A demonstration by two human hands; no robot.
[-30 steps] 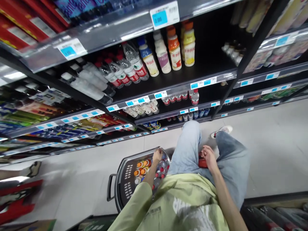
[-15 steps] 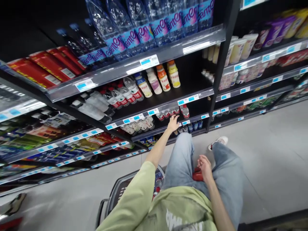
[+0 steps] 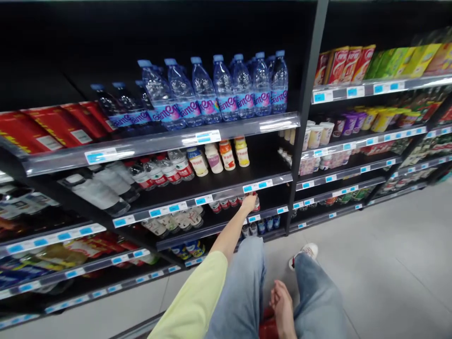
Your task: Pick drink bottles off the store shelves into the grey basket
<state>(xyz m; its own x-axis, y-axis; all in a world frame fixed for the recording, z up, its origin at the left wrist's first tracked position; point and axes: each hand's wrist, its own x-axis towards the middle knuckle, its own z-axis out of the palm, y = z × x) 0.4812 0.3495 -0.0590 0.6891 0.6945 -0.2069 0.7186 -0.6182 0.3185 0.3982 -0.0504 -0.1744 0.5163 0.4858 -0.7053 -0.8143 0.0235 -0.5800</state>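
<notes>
My left hand [image 3: 249, 203] reaches into a low shelf, its fingers closed around the top of a small clear bottle with a red cap and red label [image 3: 257, 204]. Part of that bottle is hidden by the hand. To its left on the same shelf stand several similar red-labelled bottles [image 3: 224, 204]. Loosely bent and apart from the shelf, my right hand [image 3: 281, 301] hovers between my knees with nothing visible in it. Just below it, a red object [image 3: 268, 328] shows between my thighs; its kind is unclear.
Large blue-capped water bottles [image 3: 202, 96] stand on the upper shelf, beside red packages [image 3: 58, 126]. Colourful yogurt-drink bottles [image 3: 227, 155] sit one level down. A dark shelf post [image 3: 300, 117] rises at the right. Blue cans [image 3: 269, 224] stand on the bottom shelf.
My view has tilted upward, showing more of the upper shelves. My left hand has moved onto the red-capped bottle and closed on it. The basket beside me has mostly left the view.
</notes>
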